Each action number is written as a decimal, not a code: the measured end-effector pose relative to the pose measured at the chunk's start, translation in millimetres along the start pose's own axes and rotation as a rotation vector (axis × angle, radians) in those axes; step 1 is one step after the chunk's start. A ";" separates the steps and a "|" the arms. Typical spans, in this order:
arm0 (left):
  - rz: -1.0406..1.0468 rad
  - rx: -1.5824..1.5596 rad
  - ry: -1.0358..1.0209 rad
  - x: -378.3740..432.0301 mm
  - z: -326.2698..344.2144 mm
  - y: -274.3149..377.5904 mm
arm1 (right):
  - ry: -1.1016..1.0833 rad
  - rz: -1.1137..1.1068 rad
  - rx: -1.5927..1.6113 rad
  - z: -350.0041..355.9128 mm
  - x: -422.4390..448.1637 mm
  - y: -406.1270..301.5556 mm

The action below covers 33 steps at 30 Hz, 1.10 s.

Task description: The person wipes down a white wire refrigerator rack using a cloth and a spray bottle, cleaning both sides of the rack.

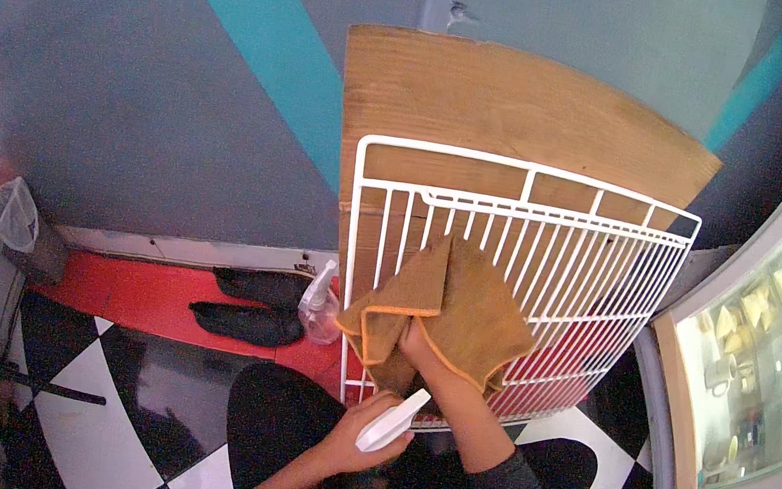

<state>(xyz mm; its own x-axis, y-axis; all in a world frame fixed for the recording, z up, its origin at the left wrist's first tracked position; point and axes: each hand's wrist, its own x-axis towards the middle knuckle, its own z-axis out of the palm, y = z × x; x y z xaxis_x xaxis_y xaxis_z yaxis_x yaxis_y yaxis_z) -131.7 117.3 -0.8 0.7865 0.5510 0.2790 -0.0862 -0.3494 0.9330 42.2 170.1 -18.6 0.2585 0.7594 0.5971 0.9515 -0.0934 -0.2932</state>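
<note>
My right hand [419, 345] grips a brown cloth [483, 311] with orange stitched edging. Folds of the cloth cover most of its fingers. The cloth lies against a white coated-wire shelf rack [533, 166], which stands upright and tilted before me. Lower down and to the left, my left hand [359, 430] is closed around a white plastic piece [391, 424], which looks like the head of a trigger sprayer; whatever is beneath it is hidden. Behind the rack a wooden board [518, 100] leans on the wall.
On the red floor strip [126, 288] are black shoes [247, 322] and a clear plastic bottle [320, 314] with a whitish top. A lined waste bin [33, 252] stands far left. A lit glass-fronted cabinet [751, 374] borders the right side. Checkered tiles [102, 399] cover the floor.
</note>
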 end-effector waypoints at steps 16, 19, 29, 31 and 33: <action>0.146 0.112 0.167 -26.4 -40.8 71.4 | -0.050 -0.051 0.284 -56.9 5.2 -54.4; 0.111 0.168 0.176 -22.5 -52.9 79.0 | 0.048 -0.211 0.123 -45.6 66.7 -71.9; 0.047 0.186 0.164 -9.2 -67.1 51.0 | 0.271 -0.147 0.092 -14.8 78.4 -92.5; 0.042 0.180 0.155 -10.0 -68.5 48.1 | 0.210 -0.129 0.083 -13.0 57.6 -91.8; 0.081 0.189 0.105 -8.0 -70.8 50.5 | 0.107 -0.215 -0.170 -10.9 37.5 -83.0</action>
<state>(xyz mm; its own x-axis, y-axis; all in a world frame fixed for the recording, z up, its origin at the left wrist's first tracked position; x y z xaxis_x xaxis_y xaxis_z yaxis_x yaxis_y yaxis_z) -185.6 148.9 60.2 0.7131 0.5876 0.3824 -0.0222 -0.5262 0.8501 -25.2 199.3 36.3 0.0559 0.7022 0.7098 0.9983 -0.0517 -0.0274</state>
